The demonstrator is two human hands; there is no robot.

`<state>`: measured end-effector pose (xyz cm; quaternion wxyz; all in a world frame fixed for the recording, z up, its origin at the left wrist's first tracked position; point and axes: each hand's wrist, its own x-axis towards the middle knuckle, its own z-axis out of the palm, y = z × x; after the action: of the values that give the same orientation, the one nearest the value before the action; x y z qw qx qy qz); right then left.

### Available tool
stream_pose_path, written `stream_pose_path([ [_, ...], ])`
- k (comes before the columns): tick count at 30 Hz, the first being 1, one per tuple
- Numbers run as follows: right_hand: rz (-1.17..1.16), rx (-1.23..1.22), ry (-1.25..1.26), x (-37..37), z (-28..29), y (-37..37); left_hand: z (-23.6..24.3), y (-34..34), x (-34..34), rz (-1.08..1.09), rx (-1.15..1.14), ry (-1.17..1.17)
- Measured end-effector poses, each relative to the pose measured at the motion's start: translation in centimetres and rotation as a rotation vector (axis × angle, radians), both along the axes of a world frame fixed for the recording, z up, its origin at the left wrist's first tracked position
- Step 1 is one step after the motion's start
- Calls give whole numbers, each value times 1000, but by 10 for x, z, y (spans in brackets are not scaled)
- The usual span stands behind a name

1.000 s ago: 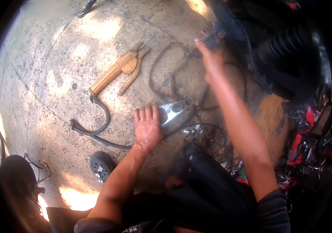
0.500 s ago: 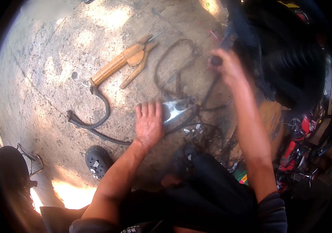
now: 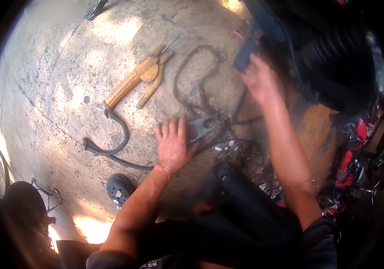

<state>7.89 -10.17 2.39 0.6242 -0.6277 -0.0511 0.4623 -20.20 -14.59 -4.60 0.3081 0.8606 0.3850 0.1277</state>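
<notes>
My left hand (image 3: pixel 173 143) is down at the floor, palm down, its fingers closed over the near end of a flat grey metal piece (image 3: pixel 210 127) with round holes. Part of that piece is under the hand. My right hand (image 3: pixel 261 80) is farther off to the right, slightly blurred, its thumb and fingers apart. Its fingertips are at a dark ribbed part (image 3: pixel 245 53); whether they touch it I cannot tell. Left of the hands lies a tan welding electrode holder (image 3: pixel 131 85) with a thin rod in its jaws. Its black cable (image 3: pixel 122 125) curves toward my left hand.
A thinner dark cable (image 3: pixel 177 80) loops beyond the metal piece. Dark machine parts with a ribbed bellows (image 3: pixel 324 51) fill the far right. Below them is a heap of red and dark scrap (image 3: pixel 346 168). A clog (image 3: pixel 121 190) stands near my left forearm.
My right hand has loosened; the dark round thing that showed in its grip is no longer seen there. My left hand stays put, and the metal piece looks duller. The view has shifted slightly.
</notes>
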Motion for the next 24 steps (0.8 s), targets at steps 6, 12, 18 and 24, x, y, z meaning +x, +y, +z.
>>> stream_pose_path([
  [6,-13,-158,-330,-6,-10,-1,10,22,20,34,-27,-268],
  [12,-11,-185,-498,-5,-20,-1,17,47,56,71,-168,-273],
  [18,-73,-129,-280,-9,-11,5,13,90,129,242,-437,-493],
  [24,-15,-12,-86,2,-19,-8,19,108,176,298,-1170,-778],
])
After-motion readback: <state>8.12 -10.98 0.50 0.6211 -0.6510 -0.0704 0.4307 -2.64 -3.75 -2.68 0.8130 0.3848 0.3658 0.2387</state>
